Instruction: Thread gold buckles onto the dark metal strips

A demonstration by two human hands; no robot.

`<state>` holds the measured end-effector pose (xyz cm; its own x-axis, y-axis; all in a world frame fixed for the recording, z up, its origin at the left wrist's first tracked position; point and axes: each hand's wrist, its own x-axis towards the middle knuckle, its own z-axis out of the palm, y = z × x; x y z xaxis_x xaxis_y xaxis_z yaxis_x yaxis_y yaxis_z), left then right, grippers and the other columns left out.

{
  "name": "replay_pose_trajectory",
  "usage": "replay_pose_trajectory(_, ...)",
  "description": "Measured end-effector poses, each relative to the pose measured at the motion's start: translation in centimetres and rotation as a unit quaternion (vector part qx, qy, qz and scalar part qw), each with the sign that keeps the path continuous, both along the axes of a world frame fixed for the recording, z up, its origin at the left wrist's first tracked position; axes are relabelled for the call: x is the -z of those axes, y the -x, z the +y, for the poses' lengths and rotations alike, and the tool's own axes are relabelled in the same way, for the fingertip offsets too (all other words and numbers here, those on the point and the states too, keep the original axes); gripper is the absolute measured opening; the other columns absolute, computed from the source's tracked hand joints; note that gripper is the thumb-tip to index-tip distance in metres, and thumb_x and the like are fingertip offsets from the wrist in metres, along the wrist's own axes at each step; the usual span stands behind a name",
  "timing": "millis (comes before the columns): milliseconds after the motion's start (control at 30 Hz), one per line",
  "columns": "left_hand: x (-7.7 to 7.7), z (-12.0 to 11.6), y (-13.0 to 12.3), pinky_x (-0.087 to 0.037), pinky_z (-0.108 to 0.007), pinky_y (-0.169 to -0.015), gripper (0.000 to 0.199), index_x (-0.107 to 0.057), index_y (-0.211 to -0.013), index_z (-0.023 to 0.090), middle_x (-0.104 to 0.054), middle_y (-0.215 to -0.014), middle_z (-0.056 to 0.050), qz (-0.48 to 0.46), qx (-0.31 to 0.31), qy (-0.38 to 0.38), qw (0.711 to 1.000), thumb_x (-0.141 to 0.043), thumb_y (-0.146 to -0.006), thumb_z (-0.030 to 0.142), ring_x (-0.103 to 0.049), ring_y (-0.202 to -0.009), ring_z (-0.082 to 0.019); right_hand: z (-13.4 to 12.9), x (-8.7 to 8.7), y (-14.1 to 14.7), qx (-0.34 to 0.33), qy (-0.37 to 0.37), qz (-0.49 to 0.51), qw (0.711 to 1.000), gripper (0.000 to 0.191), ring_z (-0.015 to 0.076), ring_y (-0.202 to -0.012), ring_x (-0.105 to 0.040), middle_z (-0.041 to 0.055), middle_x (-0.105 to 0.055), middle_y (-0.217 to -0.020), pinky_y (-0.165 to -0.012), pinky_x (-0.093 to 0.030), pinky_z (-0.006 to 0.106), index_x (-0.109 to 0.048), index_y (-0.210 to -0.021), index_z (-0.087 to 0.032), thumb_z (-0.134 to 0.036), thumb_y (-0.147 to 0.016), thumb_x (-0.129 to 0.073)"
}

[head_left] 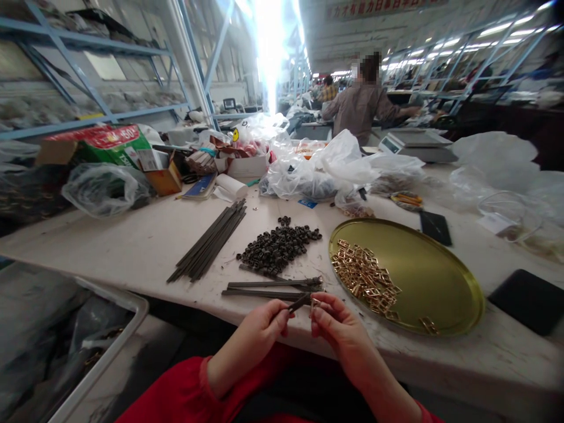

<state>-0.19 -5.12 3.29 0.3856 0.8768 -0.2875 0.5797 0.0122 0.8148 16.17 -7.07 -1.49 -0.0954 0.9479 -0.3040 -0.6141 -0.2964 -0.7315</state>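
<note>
Near the table's front edge my left hand [269,322] pinches a dark strap [299,303], its end pointing toward my other hand. My right hand [337,320] is closed on a small metal buckle [314,304] at that strap end; whether the strap passes through it I cannot tell. Just beyond lie several finished-looking dark straps [264,292] with buckles at their right ends. Behind them is a heap of small dark loops [279,247]. To the left rests a bundle of dark strips [209,241]. Gold buckles [368,276] are piled on a round gold tray [432,264] at the right.
Plastic bags [317,170], a cardboard box [165,176] and a paper roll [231,185] crowd the table's back. A scale [414,144] stands at the back right. Dark flat pads [529,299] lie right of the tray. A white bin [110,346] sits low left. A person [361,106] works farther off.
</note>
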Motion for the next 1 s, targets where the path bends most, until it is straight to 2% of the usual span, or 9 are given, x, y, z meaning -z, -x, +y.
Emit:
replay_pose_trajectory(133, -0.2, -0.5, 0.0, -0.039, -0.023, -0.068, 0.030, -0.061, -0.085, 0.016, -0.061, -0.078, -0.002, 0.036, 0.028, -0.027, 0.999, -0.036, -0.088, 0.032, -0.052, -0.072, -0.015, -0.4, -0.5, 0.4, -0.007, 0.095, 0.129, 0.987, 0.040, 0.0039, -0.050, -0.052, -0.0062, -0.057, -0.062, -0.053, -0.045, 0.016, -0.061, -0.091, -0.020, -0.025, -0.057, -0.081)
replay_pose_trajectory(267, -0.5, -0.8, -0.9, -0.041, -0.025, -0.076, 0.026, -0.060, -0.087, 0.017, -0.063, -0.084, -0.004, -0.002, 0.025, -0.031, 0.999, -0.037, -0.087, 0.030, -0.055, -0.081, -0.017, -1.2, -0.2, 1.8, -0.047, 0.105, 0.149, 0.982, 0.035, 0.0051, -0.052, -0.053, -0.0039, -0.060, -0.067, -0.052, -0.045, 0.016, -0.061, -0.090, -0.020, -0.028, -0.060, -0.079)
replay_pose_trajectory(333, -0.7, -1.0, -1.3, -0.042, -0.025, -0.075, 0.021, -0.056, -0.089, 0.017, -0.063, -0.083, -0.004, -0.031, 0.010, -0.014, 0.999, -0.038, -0.086, 0.027, -0.056, -0.079, -0.016, -1.5, 0.0, 2.3, -0.048, 0.068, 0.109, 0.991, 0.029, 0.0059, -0.051, -0.051, -0.0042, -0.058, -0.064, -0.049, -0.042, 0.017, -0.060, -0.086, -0.019, -0.034, -0.065, -0.074)
replay_pose_trajectory(467, -0.7, -1.3, -1.3, -0.042, -0.024, -0.065, 0.010, -0.051, -0.083, 0.016, -0.062, -0.074, -0.001, -0.055, -0.003, 0.022, 0.998, -0.044, -0.082, 0.022, -0.054, -0.069, -0.014, -1.9, 0.0, 2.6, -0.003, -0.016, -0.039, 0.999, 0.029, 0.0077, -0.051, -0.046, -0.0045, -0.054, -0.059, -0.049, -0.038, 0.019, -0.058, -0.079, -0.017, -0.041, -0.068, -0.070)
replay_pose_trajectory(600, 0.0, -1.4, -0.7, -0.042, -0.026, -0.068, 0.016, -0.051, -0.086, 0.014, -0.061, -0.079, -0.004, -0.133, 0.006, 0.084, 0.988, -0.047, -0.082, 0.029, -0.055, -0.074, -0.014, -2.3, 0.0, 2.4, 0.009, -0.036, -0.121, 0.992, 0.029, 0.0101, -0.053, -0.047, -0.0032, -0.054, -0.060, -0.050, -0.038, 0.021, -0.057, -0.073, -0.018, -0.045, -0.070, -0.066)
replay_pose_trajectory(700, 0.7, -1.5, -0.6, -0.041, -0.025, -0.066, 0.022, -0.051, -0.083, 0.014, -0.059, -0.076, -0.003, -0.170, -0.024, 0.106, 0.979, -0.053, -0.079, 0.035, -0.053, -0.071, -0.013, -2.7, 0.3, 2.3, 0.017, -0.062, -0.192, 0.979, 0.026, 0.0131, -0.059, -0.052, -0.0008, -0.059, -0.065, -0.055, -0.042, 0.023, -0.058, -0.073, -0.019, -0.044, -0.075, -0.061)
replay_pose_trajectory(800, 0.8, -1.7, -0.9, -0.037, -0.024, -0.060, 0.028, -0.049, -0.078, 0.014, -0.055, -0.068, 0.000, -0.182, -0.063, 0.125, 0.973, -0.056, -0.075, 0.040, -0.048, -0.063, -0.011, -2.9, 0.7, 2.2, 0.035, -0.115, -0.312, 0.942, 0.021, 0.0151, -0.059, -0.053, 0.0003, -0.060, -0.065, -0.055, -0.041, 0.025, -0.058, -0.073, -0.020, -0.040, -0.079, -0.057)
replay_pose_trajectory(900, 0.4, -2.1, -1.4, -0.034, -0.023, -0.057, 0.031, -0.048, -0.073, 0.014, -0.052, -0.063, 0.002, -0.203, -0.108, 0.165, 0.959, -0.060, -0.069, 0.042, -0.044, -0.058, -0.010, -3.0, 1.0, 2.0, 0.078, -0.210, -0.440, 0.870, 0.013, 0.0163, -0.061, -0.053, 0.0014, -0.059, -0.066, -0.057, -0.041, 0.027, -0.058, -0.073, -0.021, -0.031, -0.081, -0.054)
replay_pose_trajectory(1000, 0.0, -2.5, -1.6, -0.034, -0.022, -0.056, 0.032, -0.046, -0.072, 0.016, -0.052, -0.062, 0.004, -0.242, -0.151, 0.202, 0.937, -0.062, -0.065, 0.043, -0.044, -0.058, -0.009, -3.2, 0.9, 1.4, 0.077, -0.318, -0.489, 0.808, 0.008, 0.0183, -0.069, -0.055, 0.0039, -0.061, -0.073, -0.064, -0.042, 0.030, -0.060, -0.082, -0.022, -0.023, -0.082, -0.053)
